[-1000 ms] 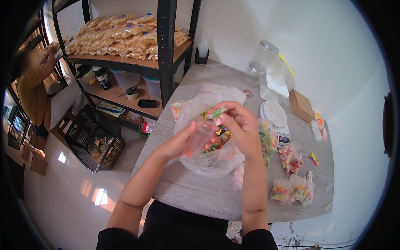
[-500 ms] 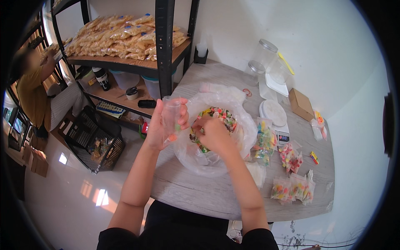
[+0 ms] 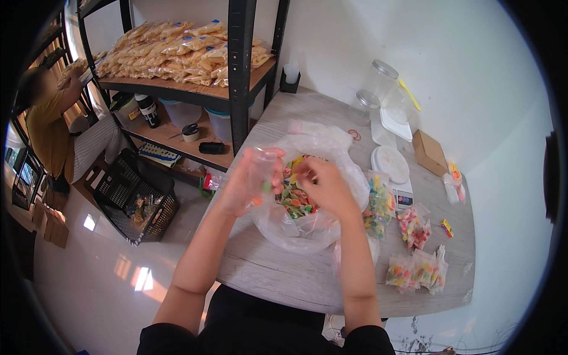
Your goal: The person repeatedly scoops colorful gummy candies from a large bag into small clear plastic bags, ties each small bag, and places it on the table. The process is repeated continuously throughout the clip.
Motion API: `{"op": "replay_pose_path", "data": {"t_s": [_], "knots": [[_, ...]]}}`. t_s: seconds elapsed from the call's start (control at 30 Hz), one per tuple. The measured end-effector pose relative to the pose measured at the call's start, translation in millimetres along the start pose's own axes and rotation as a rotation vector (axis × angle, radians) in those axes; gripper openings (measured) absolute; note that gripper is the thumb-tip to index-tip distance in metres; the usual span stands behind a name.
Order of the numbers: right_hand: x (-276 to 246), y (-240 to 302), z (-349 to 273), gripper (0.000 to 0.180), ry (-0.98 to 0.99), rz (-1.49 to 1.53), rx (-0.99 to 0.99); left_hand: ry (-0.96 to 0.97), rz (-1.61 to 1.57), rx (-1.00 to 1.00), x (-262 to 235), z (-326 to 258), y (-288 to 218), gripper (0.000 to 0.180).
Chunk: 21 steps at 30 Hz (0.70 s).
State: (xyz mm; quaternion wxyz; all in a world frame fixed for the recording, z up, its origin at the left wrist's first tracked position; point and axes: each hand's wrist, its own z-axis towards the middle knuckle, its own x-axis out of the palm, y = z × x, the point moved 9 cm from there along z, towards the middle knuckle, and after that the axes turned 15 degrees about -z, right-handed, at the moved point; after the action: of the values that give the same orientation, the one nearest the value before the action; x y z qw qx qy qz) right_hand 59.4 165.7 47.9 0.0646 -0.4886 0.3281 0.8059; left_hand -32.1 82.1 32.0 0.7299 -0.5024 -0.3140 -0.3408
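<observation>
My left hand [image 3: 235, 188] is wrapped round a small see-through plastic pouch [image 3: 261, 168], held upright at the left side of a large open plastic bag [image 3: 296, 238]. A few green and orange pieces show low in the pouch. Many colourful wrapped candies [image 3: 299, 204] fill the large bag, which stands on the grey wood-look table [image 3: 266, 269]. Over these candies, my right hand [image 3: 328, 184] has its fingertips bent together in a pinch. Something yellowish shows by the fingertips, but whether they hold it is unclear.
Right of the large bag lie filled candy packets [image 3: 378, 204], more packets [image 3: 401, 271], a scale [image 3: 404, 200], white round lids [image 3: 390, 164] and a cardboard box [image 3: 429, 152]. Lidded jars [image 3: 383, 77] stand behind. Left are a shelf [image 3: 163, 86], a black basket [image 3: 133, 198] and another person [image 3: 50, 124].
My right hand has risen from the candies and shifted slightly right. My left hand with the pouch has moved a little right and down in the picture. The view has shifted slightly.
</observation>
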Motion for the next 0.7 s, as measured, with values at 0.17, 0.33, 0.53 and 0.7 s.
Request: {"op": "replay_pose_path", "data": {"t_s": [0.17,0.33,0.53,0.7], "knots": [[-65,4,-8,0.012,-0.231,0.278,-0.031,0.113,0.144,-0.155,7,-2,21,0.062],[-81,18,-15,0.012,-0.252,0.144,-0.064,0.069,0.021,-0.096,0,-1,13,0.06],[-77,22,-18,0.01,-0.332,0.431,-0.02,0.036,0.326,-0.196,5,-4,20,0.066],[-70,39,-18,0.006,-0.259,0.42,-0.149,0.042,0.373,-0.263,7,-9,28,0.067]]}}
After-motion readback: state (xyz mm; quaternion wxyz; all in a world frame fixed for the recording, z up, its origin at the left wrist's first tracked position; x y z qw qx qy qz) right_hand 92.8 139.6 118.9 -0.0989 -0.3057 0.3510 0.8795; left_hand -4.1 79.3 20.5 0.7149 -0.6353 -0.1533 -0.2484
